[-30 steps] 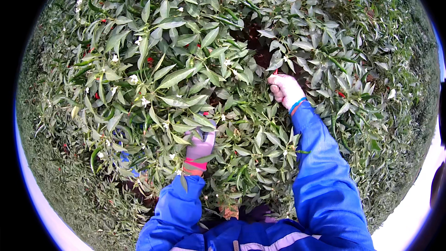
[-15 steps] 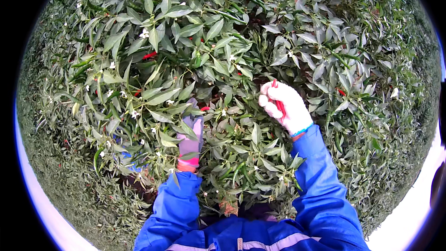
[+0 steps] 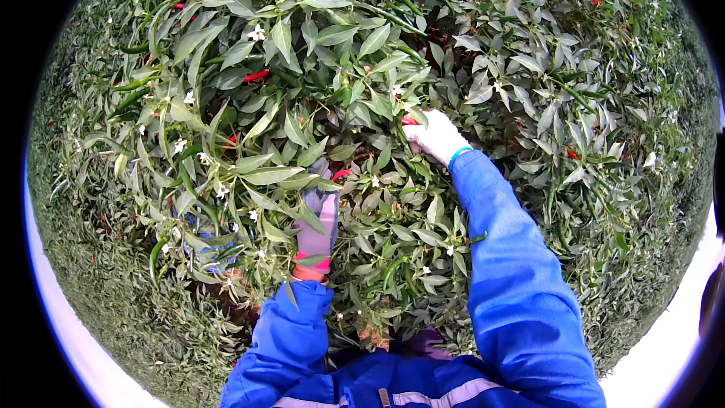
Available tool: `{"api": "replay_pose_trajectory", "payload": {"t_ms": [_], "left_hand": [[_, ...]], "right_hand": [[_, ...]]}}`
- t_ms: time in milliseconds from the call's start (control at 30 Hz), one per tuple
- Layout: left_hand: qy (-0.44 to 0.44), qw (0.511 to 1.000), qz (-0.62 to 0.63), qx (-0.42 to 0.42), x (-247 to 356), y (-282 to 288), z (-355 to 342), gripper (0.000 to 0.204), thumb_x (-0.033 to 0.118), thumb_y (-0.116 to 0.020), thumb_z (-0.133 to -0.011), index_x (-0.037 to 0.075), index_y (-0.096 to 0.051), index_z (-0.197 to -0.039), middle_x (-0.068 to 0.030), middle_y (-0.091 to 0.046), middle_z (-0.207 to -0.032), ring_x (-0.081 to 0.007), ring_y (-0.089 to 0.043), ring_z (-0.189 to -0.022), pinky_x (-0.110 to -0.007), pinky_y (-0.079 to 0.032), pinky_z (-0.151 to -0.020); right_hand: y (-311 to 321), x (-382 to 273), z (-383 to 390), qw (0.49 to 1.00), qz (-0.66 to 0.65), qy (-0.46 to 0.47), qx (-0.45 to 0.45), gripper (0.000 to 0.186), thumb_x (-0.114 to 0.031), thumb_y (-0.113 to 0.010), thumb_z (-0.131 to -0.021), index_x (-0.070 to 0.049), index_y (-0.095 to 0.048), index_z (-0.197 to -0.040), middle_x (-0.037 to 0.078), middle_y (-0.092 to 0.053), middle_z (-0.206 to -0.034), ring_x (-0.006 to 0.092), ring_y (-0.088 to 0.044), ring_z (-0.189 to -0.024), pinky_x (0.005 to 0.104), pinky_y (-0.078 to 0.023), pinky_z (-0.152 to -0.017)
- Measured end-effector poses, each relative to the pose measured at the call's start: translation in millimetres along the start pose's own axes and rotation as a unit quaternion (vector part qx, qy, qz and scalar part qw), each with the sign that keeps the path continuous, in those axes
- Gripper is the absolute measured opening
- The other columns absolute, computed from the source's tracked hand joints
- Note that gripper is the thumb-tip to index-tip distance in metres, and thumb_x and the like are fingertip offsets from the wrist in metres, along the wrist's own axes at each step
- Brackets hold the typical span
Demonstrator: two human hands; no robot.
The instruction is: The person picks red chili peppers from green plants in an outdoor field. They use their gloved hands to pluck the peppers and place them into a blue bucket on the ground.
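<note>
At frame centre, a red chili [image 3: 408,120] is pinched by the white-gloved right hand [image 3: 436,138]. The grey-gloved left hand [image 3: 319,221] is buried among leaves, its grip indiscernible. Other red chilies [image 3: 256,75] remain unpicked at upper left.

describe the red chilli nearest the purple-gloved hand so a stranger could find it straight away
Start at the leafy green pepper bush that fills the view, then find the left hand in its purple glove, near the middle. Just up and to the right of its fingertips a small red chilli peeks between the leaves. It is red, while the pods hanging around it are green.
</note>
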State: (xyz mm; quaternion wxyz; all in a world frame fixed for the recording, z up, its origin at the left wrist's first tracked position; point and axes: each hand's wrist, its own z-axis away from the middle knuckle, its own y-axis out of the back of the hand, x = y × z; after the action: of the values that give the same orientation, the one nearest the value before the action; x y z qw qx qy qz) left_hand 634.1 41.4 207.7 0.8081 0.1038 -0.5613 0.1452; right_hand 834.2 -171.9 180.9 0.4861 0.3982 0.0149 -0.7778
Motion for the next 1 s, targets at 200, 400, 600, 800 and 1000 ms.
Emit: {"api": "replay_pose_trajectory", "payload": {"t_ms": [200,400,600,800,1000], "left_hand": [[-0.032,0.987,-0.153,-0.029,-11,9,1,0.052,0.010,-0.051,-0.097,-0.002,-0.037,-0.145,-0.0122,-0.044,-0.147,-0.0204,-0.044,-0.134,-0.032,-0.034,-0.111],[0.043,0.999,-0.034,-0.003,-3,9,3,0.051,0.010,-0.050,-0.097,-0.002,-0.039,-0.145,-0.0118,-0.048,-0.145,-0.0191,-0.048,-0.130,-0.030,-0.039,-0.106],[0.025,0.999,-0.026,-0.020,-9,12,3,0.048,0.009,-0.049,-0.098,-0.001,-0.041,-0.144,-0.0119,-0.052,-0.141,-0.0176,-0.053,-0.122,-0.028,-0.043,-0.100],[-0.002,0.997,-0.082,-0.008,2,8,3,0.049,0.010,-0.050,-0.097,-0.001,-0.041,-0.144,-0.0124,-0.054,-0.138,-0.0176,-0.056,-0.115,-0.029,-0.046,-0.095],[0.002,0.995,-0.102,-0.004,0,8,3,0.050,0.008,-0.048,-0.095,-0.002,-0.041,-0.144,-0.0135,-0.055,-0.137,-0.0190,-0.057,-0.115,-0.030,-0.047,-0.095]], "right_hand": [[-25,17,2,0.949,0.191,0.076,0.239,0.028,-0.034,-0.064,-0.087,-0.007,-0.069,-0.093,0.019,-0.067,-0.085,0.0405,-0.063,-0.080,0.0454,-0.050,-0.067],[-26,5,17,0.915,-0.389,-0.041,0.097,0.024,-0.026,-0.071,-0.086,-0.005,-0.067,-0.097,-0.004,-0.054,-0.065,0.0042,-0.046,-0.056,0.0211,-0.033,-0.051],[-35,34,4,0.858,-0.392,0.016,0.330,0.020,-0.013,-0.055,-0.096,0.000,-0.066,-0.107,0.002,-0.063,-0.073,0.0086,-0.054,-0.061,0.0216,-0.040,-0.058],[-23,4,12,0.989,-0.008,-0.017,0.145,0.031,-0.028,-0.060,-0.088,-0.001,-0.066,-0.102,0.018,-0.068,-0.084,0.0316,-0.066,-0.078,0.0367,-0.051,-0.074],[-22,32,-15,0.986,-0.144,0.029,0.074,0.028,-0.027,-0.064,-0.087,-0.002,-0.064,-0.101,0.008,-0.064,-0.080,0.0217,-0.058,-0.072,0.0336,-0.045,-0.068]]}}
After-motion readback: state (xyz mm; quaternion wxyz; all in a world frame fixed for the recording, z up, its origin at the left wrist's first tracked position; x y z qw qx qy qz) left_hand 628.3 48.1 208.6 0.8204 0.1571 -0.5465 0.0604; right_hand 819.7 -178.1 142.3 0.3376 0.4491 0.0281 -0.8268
